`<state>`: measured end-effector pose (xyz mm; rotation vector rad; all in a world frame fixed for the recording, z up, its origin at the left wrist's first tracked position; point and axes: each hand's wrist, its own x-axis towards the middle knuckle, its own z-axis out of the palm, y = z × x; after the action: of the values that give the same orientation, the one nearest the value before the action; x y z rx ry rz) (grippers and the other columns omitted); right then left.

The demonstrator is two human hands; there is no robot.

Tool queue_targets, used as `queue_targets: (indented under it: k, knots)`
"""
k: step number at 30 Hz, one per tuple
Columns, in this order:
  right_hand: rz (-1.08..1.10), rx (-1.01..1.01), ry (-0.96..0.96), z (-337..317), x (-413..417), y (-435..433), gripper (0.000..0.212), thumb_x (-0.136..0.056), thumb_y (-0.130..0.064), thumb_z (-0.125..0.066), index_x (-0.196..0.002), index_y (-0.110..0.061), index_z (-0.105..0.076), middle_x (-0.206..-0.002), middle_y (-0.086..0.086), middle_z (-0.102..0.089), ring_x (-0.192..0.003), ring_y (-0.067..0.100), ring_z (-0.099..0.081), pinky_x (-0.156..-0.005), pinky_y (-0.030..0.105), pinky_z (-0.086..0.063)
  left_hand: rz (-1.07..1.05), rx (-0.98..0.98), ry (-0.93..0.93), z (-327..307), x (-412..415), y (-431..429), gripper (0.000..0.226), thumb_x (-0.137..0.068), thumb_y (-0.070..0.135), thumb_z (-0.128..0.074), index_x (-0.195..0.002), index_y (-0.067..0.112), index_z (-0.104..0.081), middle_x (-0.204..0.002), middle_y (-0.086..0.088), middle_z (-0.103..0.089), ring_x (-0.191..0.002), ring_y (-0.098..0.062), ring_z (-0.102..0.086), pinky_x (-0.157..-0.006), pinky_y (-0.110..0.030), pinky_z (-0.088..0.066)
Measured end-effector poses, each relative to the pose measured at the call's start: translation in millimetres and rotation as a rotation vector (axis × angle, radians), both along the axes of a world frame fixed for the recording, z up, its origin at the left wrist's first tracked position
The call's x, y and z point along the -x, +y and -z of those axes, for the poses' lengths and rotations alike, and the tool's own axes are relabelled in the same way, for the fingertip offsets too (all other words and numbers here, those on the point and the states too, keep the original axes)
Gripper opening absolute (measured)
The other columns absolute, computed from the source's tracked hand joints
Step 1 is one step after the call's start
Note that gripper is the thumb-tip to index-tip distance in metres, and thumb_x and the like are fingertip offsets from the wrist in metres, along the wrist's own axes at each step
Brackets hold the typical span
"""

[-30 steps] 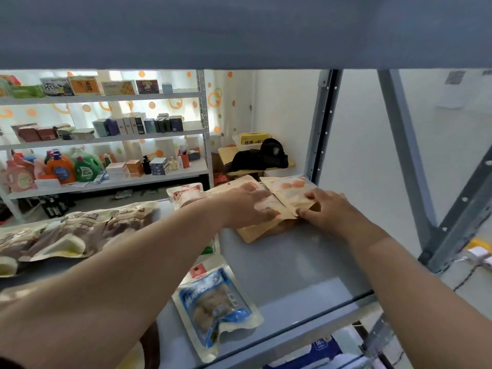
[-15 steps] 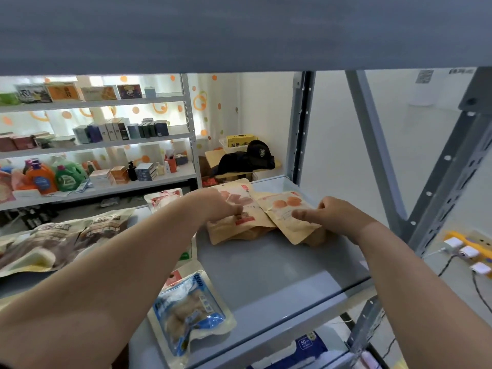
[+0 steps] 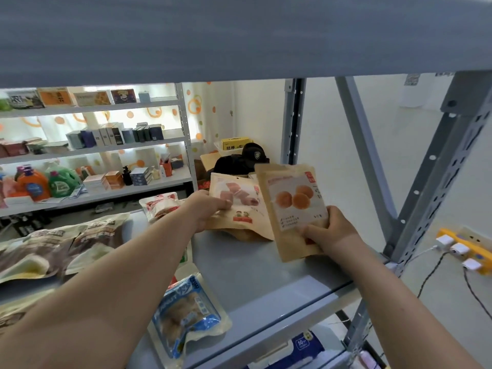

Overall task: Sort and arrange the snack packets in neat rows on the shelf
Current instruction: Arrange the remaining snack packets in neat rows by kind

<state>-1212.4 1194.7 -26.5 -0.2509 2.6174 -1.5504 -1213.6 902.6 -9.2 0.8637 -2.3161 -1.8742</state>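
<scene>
My right hand (image 3: 328, 233) grips the lower edge of a kraft snack packet with orange balls (image 3: 294, 206) printed on it and holds it upright above the grey shelf (image 3: 255, 270). My left hand (image 3: 210, 209) holds a second kraft packet with pink cubes (image 3: 238, 201), tilted up just left of the first. Another brown packet (image 3: 245, 234) lies flat under them. A blue peanut packet (image 3: 186, 312) lies near the shelf's front edge, and a red and white packet (image 3: 159, 205) rests behind my left forearm.
Several large brown and cream bags (image 3: 61, 243) lie on the shelf's left part. Grey uprights (image 3: 291, 121) and a diagonal brace (image 3: 364, 145) frame the right end. A background rack (image 3: 101, 147) holds boxes and bottles. A power strip (image 3: 463, 247) lies on the floor at right.
Both packets were lying flat on the shelf; now each hand has lifted one upright. The orange-ball packet has come up in my right hand, the pink-cube packet in my left.
</scene>
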Motion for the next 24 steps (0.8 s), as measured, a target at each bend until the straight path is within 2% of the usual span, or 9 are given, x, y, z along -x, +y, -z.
queue_targets:
  k: [2, 4, 8, 13, 18, 21, 24]
  knots:
    - [0.02, 0.115, 0.031, 4.9, -11.8, 5.4, 0.042, -0.083, -0.029, -0.074, -0.114, -0.026, -0.046, -0.105, -0.005, -0.064, -0.091, 0.011, -0.062, -0.067, 0.026, -0.05, -0.031, -0.113, 0.13, -3.0, -4.3, 6.5, 0.051, -0.079, 0.015, -0.08, -0.123, 0.017, -0.054, -0.113, -0.009, -0.066, -0.098, -0.03, -0.069, -0.081, -0.049, -0.06]
    - [0.012, 0.171, 0.061, 8.3, -21.3, 9.5, 0.045, -0.082, -0.029, -0.076, -0.114, -0.029, -0.044, -0.106, -0.008, -0.064, -0.094, 0.011, -0.063, -0.071, 0.027, -0.052, -0.057, -0.195, 0.259, -3.9, -2.1, 8.8, 0.049, -0.082, 0.009, -0.076, -0.123, 0.02, -0.052, -0.117, -0.007, -0.065, -0.102, -0.03, -0.066, -0.085, -0.054, -0.057]
    - [-0.017, 0.218, 0.111, 12.4, -24.1, 11.4, 0.056, -0.073, -0.027, -0.085, -0.11, -0.035, -0.043, -0.109, -0.011, -0.063, -0.099, 0.009, -0.063, -0.079, 0.033, -0.057, -0.05, -0.183, 0.411, -7.4, 0.7, 12.3, 0.041, -0.083, 0.007, -0.075, -0.113, 0.024, -0.054, -0.114, -0.003, -0.066, -0.105, -0.027, -0.064, -0.093, -0.053, -0.053]
    - [-0.145, 0.186, 0.115, 13.2, -15.9, 6.8, 0.068, -0.07, -0.025, -0.089, -0.116, -0.042, -0.041, -0.111, -0.017, -0.066, -0.096, -0.004, -0.064, -0.074, 0.021, -0.056, 0.012, -0.117, 0.427, -1.7, 2.0, 13.5, 0.053, -0.074, 0.013, -0.08, -0.122, 0.022, -0.059, -0.113, -0.002, -0.069, -0.106, -0.027, -0.066, -0.092, -0.054, -0.054]
    - [-0.244, 0.065, 0.126, 6.5, 5.8, -8.3, 0.074, -0.069, -0.033, -0.088, -0.127, -0.038, -0.042, -0.119, -0.019, -0.063, -0.111, 0.003, -0.059, -0.092, 0.032, -0.053, 0.071, -0.019, 0.429, -2.0, -0.5, 15.6, 0.045, -0.079, 0.009, -0.079, -0.116, 0.022, -0.057, -0.111, -0.003, -0.069, -0.102, -0.025, -0.067, -0.088, -0.049, -0.056]
    - [-0.259, 0.067, 0.127, 8.1, 18.7, -16.6, 0.072, -0.07, -0.032, -0.088, -0.125, -0.037, -0.041, -0.119, -0.018, -0.061, -0.111, 0.006, -0.059, -0.092, 0.032, -0.054, 0.028, -0.036, 0.483, -2.9, 1.3, 11.5, 0.047, -0.073, 0.015, -0.08, -0.115, 0.024, -0.059, -0.111, -0.002, -0.069, -0.102, -0.027, -0.067, -0.085, -0.052, -0.057]
    - [-0.245, 0.105, 0.126, 17.5, 21.2, -19.3, 0.067, -0.073, -0.026, -0.086, -0.118, -0.043, -0.04, -0.116, -0.02, -0.062, -0.108, 0.002, -0.061, -0.09, 0.029, -0.054, 0.027, -0.02, 0.485, -2.4, 5.8, 3.5, 0.055, -0.062, 0.015, -0.074, -0.115, 0.024, -0.064, -0.111, -0.002, -0.07, -0.105, -0.028, -0.066, -0.089, -0.054, -0.055]
